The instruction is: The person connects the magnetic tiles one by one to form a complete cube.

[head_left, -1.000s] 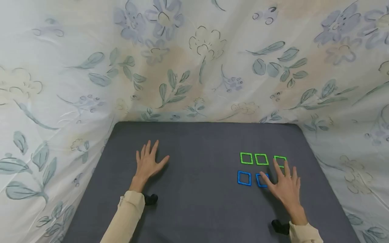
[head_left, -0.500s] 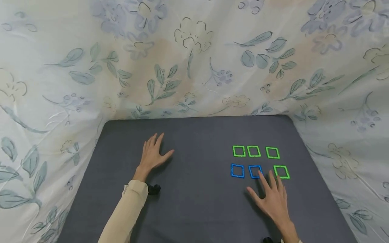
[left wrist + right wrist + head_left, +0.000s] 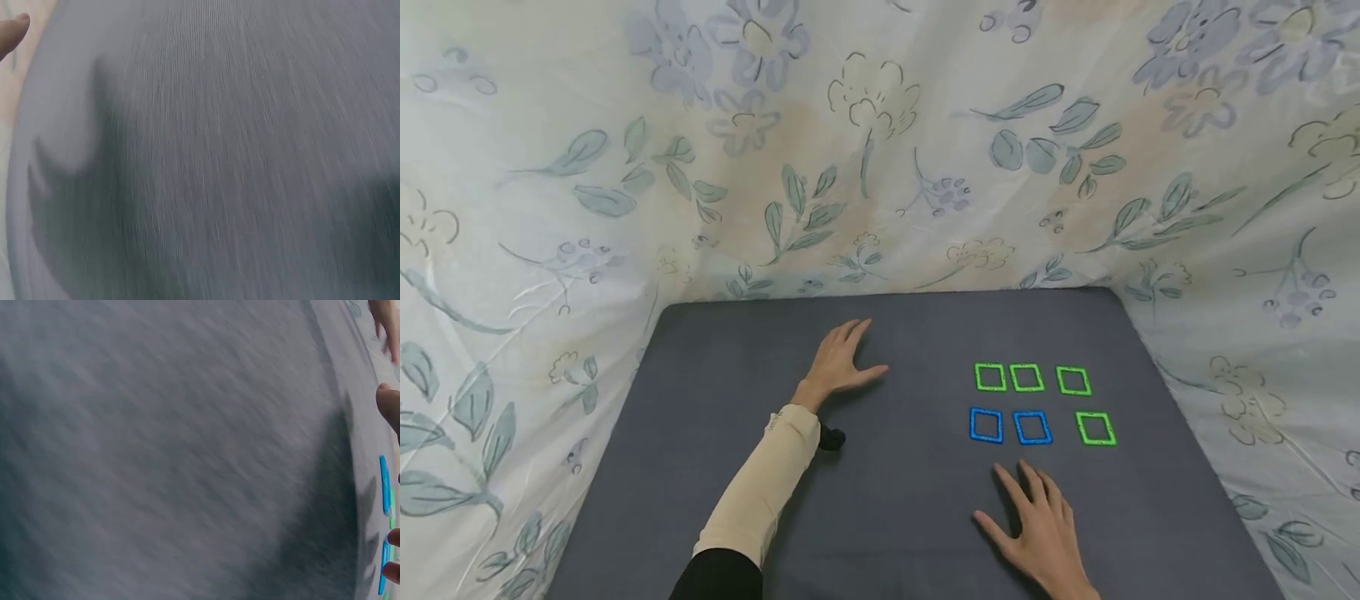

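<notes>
Square outline frames lie flat in two rows on the right half of a dark grey table (image 3: pixel 865 492). The back row has three green frames (image 3: pixel 990 389); in front are two blue frames (image 3: pixel 987 439) and, to their right, one more green frame (image 3: pixel 1097 442). My right hand (image 3: pixel 1037 529) hovers in front of the blue frames with fingers spread, holding nothing. To the left of the frames, my left hand (image 3: pixel 838 362) is held over the table, fingers extended and free of any object. The left wrist view shows mostly cloth, the hand's shadow and one fingertip (image 3: pixel 14 31).
A floral cloth (image 3: pixel 880 167) hangs behind the table and along both sides. A dark wrist camera (image 3: pixel 831 437) sticks out below the left sleeve (image 3: pixel 760 483). The frames' blue edges (image 3: pixel 385 485) show at the right wrist view's margin.
My left hand has moved right, toward the frames. My right hand has drawn back toward the front edge, uncovering the frames it partly hid. The head view has shifted slightly.
</notes>
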`<state>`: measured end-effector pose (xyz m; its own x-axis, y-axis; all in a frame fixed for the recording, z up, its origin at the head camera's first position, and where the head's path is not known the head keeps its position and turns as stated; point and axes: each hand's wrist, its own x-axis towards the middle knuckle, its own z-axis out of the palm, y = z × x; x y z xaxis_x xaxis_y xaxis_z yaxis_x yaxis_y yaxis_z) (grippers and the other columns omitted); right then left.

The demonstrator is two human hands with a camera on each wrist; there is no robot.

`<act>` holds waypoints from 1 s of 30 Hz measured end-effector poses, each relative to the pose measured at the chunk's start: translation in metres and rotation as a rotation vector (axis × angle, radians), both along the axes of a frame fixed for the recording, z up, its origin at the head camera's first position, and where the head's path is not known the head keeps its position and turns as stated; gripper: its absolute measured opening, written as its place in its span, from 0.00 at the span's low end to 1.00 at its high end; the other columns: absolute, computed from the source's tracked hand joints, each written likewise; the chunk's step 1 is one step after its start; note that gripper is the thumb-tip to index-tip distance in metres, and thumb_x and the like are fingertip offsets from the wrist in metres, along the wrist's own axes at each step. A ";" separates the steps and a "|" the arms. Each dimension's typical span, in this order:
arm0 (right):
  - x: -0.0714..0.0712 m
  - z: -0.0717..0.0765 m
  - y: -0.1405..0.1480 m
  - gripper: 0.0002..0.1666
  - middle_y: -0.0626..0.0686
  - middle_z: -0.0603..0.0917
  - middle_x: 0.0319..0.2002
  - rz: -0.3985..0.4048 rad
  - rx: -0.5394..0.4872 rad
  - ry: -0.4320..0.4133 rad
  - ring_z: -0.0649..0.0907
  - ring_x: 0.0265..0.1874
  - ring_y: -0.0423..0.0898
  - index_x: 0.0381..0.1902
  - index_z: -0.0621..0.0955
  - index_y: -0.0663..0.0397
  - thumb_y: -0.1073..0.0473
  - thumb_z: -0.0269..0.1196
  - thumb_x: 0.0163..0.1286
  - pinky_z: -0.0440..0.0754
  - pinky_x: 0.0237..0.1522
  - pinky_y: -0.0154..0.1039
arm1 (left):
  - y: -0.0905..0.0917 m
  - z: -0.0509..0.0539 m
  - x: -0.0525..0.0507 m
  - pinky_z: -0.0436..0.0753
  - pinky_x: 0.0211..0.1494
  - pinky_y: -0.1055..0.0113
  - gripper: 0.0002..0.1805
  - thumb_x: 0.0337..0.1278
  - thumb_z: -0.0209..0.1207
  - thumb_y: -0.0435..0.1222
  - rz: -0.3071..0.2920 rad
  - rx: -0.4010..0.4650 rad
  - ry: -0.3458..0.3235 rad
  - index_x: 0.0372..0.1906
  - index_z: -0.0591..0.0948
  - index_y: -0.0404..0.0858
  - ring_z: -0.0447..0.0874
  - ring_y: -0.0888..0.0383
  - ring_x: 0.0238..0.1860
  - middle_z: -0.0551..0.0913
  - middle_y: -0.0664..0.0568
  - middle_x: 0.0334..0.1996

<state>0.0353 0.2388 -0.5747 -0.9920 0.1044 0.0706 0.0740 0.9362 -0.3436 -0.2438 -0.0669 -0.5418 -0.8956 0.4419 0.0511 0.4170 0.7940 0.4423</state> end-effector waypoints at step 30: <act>0.011 -0.014 -0.009 0.45 0.63 0.76 0.66 0.005 0.076 0.050 0.73 0.64 0.66 0.65 0.82 0.39 0.26 0.73 0.52 0.68 0.64 0.69 | 0.141 -0.015 -0.014 0.66 0.78 0.49 0.54 0.52 0.67 0.65 -0.329 -0.080 -0.057 0.80 0.61 0.47 0.64 0.47 0.77 0.64 0.47 0.78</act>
